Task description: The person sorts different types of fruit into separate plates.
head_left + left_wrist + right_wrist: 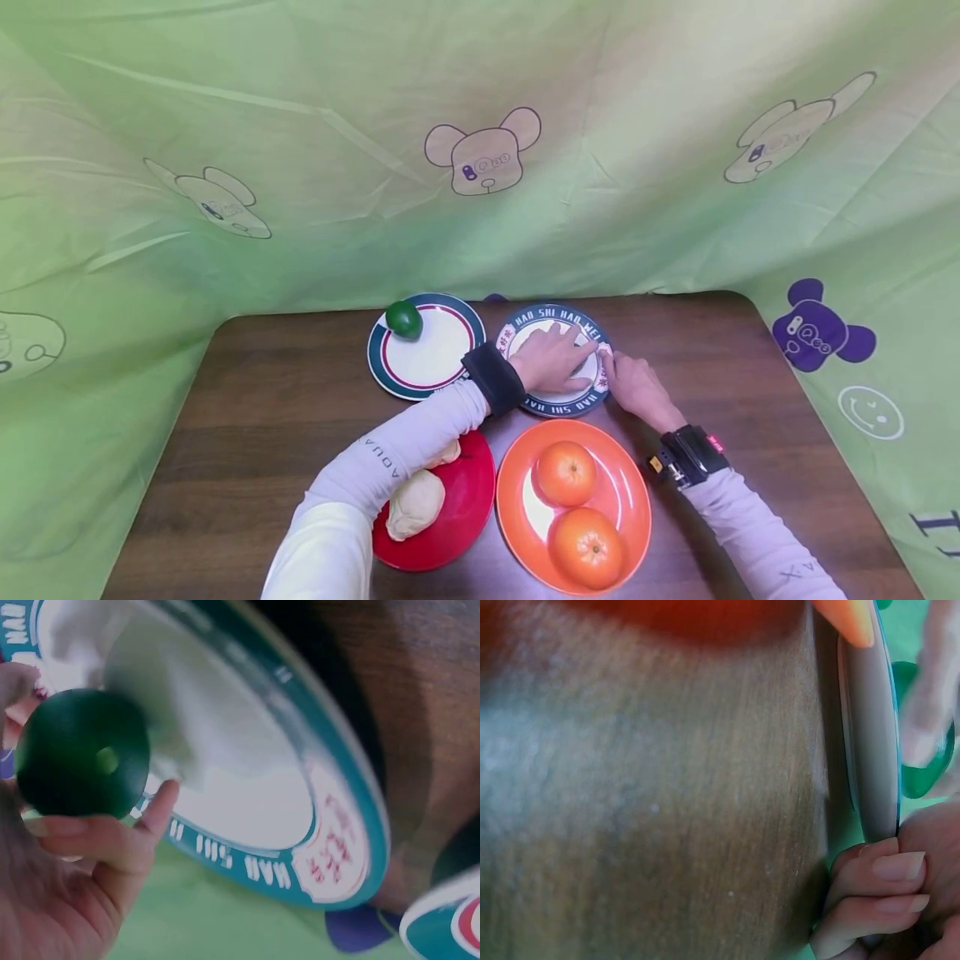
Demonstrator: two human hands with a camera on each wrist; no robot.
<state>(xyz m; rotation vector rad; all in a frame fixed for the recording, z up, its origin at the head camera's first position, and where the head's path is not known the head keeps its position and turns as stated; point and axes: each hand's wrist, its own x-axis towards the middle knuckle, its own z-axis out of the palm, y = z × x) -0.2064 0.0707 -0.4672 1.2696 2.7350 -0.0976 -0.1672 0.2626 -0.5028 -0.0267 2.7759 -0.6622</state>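
In the head view my left hand point(555, 360) is over a white plate with a blue-green lettered rim point(540, 313) at the back of the table. The left wrist view shows its fingers and thumb round a smooth dark green fruit point(82, 754), close over the plate's white middle. Most of that fruit is hidden by the hand from above. At the plate's right edge, my right hand point(637, 390) grips the rim, its fingers point(877, 915) curled beneath in the right wrist view. The plate stands tilted, one side off the table.
Left of it, a second green-rimmed plate point(375, 367) carries another green fruit point(403, 320). Nearer, a red plate point(472, 500) bears pale lumpy pieces point(415, 505), partly behind my left sleeve. An orange plate point(637, 500) holds two oranges point(588, 548). Green cloth point(480, 242) hangs behind the table.
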